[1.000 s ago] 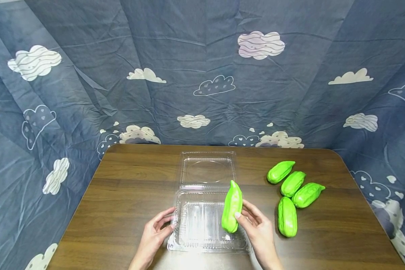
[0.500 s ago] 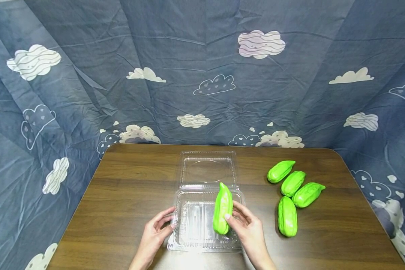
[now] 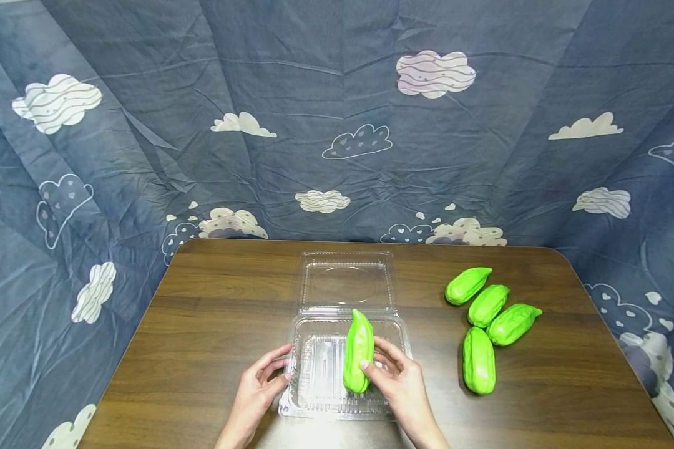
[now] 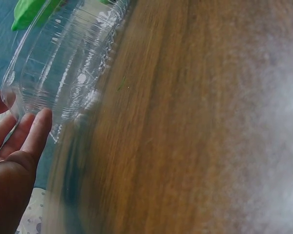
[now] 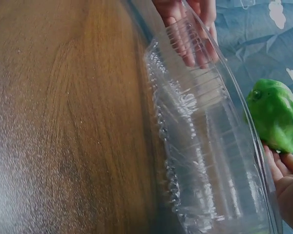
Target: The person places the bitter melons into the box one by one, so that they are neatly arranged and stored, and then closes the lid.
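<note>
Head view | right hand (image 3: 397, 378) clamped on fruit (image 3: 357, 357), above box (image 3: 321, 368), midway between table (image 3: 213, 324) side edges | left hand (image 3: 259, 381), fingers apart, touches box | likely loading; next calls for lowering, release

High above the grip of the right hand (image 3: 405, 381), the head camera looks forward and down. Close and low, both wrist cameras face the same clear box (image 3: 319, 377) under it.

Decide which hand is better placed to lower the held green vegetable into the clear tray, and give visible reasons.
Probably the right hand: it holds the green vegetable above the clear tray. The left hand touches the tray's left side, seemingly better placed to steady it.
</note>
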Motion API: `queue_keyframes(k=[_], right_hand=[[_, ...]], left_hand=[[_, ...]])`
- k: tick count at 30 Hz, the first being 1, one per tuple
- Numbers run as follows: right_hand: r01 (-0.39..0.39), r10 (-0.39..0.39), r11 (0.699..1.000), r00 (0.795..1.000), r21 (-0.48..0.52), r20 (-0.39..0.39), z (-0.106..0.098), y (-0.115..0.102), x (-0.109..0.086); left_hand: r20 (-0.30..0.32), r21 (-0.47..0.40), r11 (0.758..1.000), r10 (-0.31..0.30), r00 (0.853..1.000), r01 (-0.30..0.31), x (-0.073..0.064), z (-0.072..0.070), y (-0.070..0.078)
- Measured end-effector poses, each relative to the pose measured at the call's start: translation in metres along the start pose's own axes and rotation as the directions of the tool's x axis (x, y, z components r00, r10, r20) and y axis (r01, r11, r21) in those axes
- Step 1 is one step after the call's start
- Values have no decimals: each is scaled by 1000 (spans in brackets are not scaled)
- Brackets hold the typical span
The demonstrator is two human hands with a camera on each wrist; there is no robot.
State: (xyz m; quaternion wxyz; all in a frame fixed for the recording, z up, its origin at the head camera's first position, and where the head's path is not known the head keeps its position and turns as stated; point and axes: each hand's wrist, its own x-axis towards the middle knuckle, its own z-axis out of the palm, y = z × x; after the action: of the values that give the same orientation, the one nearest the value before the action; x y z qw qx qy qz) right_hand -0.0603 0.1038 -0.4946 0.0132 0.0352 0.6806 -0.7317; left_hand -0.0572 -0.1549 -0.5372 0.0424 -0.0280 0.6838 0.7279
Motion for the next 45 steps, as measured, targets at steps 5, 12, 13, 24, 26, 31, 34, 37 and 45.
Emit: queue_keyframes(k=[5,12,13,24,26,31,34,37,45], right_hand=[[-12,12,1000,1000,11,25,3,3,1],[-22,22,1000,999,-1,42,8,6,2],[-21,22,1000,999,-8,43,9,7,2],[-51,60,996,991,-74,121,14,7,5],[-58,71,994,987,-90,144,15,6,5],[-54,81,988,980,-148,181,17,5,8],[-52,83,986,976,-157,199,20,6,10],[-52,87,987,968,-153,234,22,6,11],[4,55,982,951,-191,306,26,11,16]], left_hand=[[0,5,1000,6,1000,-6,0,0,0],[-9,14,1000,4,1000,-4,-1,1,0],[-10,16,1000,5,1000,-5,-1,1,0],[-15,20,1000,5,1000,-4,-1,1,0],[-16,21,1000,5,1000,-5,-1,1,1],[-20,20,1000,0,1000,0,-1,2,1],[-19,18,1000,-3,1000,4,0,2,1],[-14,14,1000,-4,1000,4,0,1,1],[-17,12,1000,-5,1000,5,0,2,0]])
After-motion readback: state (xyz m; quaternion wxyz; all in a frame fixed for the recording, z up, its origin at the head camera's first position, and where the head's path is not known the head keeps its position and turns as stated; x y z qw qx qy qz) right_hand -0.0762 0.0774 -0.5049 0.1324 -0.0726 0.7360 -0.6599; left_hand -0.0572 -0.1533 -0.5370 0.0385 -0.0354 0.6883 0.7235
